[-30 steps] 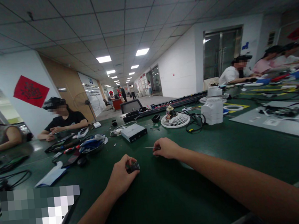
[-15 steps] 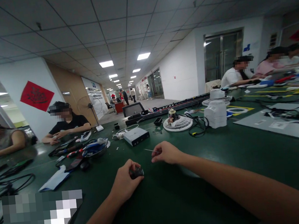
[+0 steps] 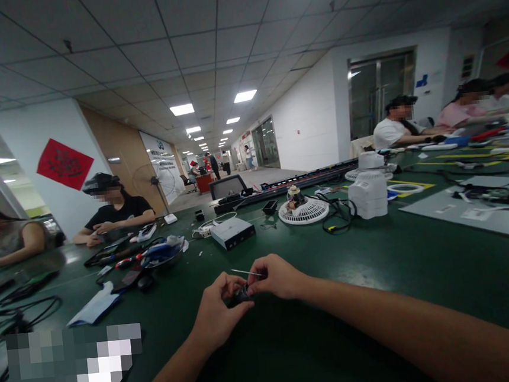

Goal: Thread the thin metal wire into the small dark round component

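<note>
Near the middle of the green table (image 3: 337, 326), my left hand (image 3: 218, 307) is closed round a small dark round part (image 3: 242, 294). My right hand (image 3: 277, 277) pinches a thin metal rod (image 3: 246, 272), which points left over my left hand. The right fingertips are at the dark part's upper right side; whether they grip it too I cannot tell. Beyond the hands lies a silver and black box-shaped drive (image 3: 233, 233). A white round fan grille (image 3: 303, 211) with a motor on it rests to its right.
White housing (image 3: 368, 196) and black cables stand at the right, before a grey panel (image 3: 479, 207) with wiring. Tools and a blue cloth bundle (image 3: 165, 251) lie at the left, near a pale blue sheet (image 3: 94, 304). People sit at the table's far left and right.
My right hand has moved left and down with the rod, up to the dark part. My left hand has shifted slightly right, still holding the part.
</note>
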Available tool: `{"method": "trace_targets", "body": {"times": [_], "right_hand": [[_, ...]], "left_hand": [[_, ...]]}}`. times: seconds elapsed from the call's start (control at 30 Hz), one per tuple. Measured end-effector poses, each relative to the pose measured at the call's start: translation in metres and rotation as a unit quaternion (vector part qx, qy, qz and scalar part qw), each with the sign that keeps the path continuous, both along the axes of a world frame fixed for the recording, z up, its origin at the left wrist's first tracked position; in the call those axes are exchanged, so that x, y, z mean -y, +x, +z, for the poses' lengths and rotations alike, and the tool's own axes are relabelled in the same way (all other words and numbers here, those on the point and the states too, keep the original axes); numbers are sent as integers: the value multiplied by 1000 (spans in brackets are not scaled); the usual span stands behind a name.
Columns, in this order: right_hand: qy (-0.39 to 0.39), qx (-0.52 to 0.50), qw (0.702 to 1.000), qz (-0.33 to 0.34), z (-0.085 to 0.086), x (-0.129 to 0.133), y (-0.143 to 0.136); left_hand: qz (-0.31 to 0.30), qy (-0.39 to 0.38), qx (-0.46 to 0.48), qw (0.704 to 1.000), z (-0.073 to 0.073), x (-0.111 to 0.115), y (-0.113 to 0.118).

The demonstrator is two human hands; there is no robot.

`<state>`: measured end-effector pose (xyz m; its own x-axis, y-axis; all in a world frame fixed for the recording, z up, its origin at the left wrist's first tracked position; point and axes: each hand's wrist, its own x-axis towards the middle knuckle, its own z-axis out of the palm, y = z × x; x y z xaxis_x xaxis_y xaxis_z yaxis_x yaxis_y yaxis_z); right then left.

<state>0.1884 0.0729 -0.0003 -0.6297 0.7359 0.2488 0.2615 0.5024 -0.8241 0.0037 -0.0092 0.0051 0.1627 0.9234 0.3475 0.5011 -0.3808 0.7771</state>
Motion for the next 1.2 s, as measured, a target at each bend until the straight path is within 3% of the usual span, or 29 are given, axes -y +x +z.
{"method": "trace_targets", "body": {"times": [0.23, 0.37, 0.57, 0.63, 0.7, 0.83, 1.03, 1.2], "right_hand": [[3, 19, 999, -46, 1, 1, -1], [-26, 42, 998, -31, 2, 2, 0], [52, 95, 994, -35, 6, -1, 4], [5, 67, 998, -9, 4, -3, 4], [-91, 26, 995, 17, 1, -5, 2], [-206, -1, 978, -3, -7, -7, -2], [-228, -18, 973, 35, -7, -2, -3], [-157, -42, 987, 7, -6, 1, -7]], "left_hand": [[4, -9, 17, 1000, -2, -2, -1], [-8, -11, 22, 1000, -4, -3, -3], [-15, -36, 15, 999, 0, 0, -1], [-13, -37, 9, 999, 2, 1, 0], [-13, -22, -3, 1000, 2, 2, 1], [-13, 6, -30, 999, 0, 2, 2], [-6, 34, -44, 998, 0, 1, 2], [4, 77, -68, 995, 0, 1, 1]]}}
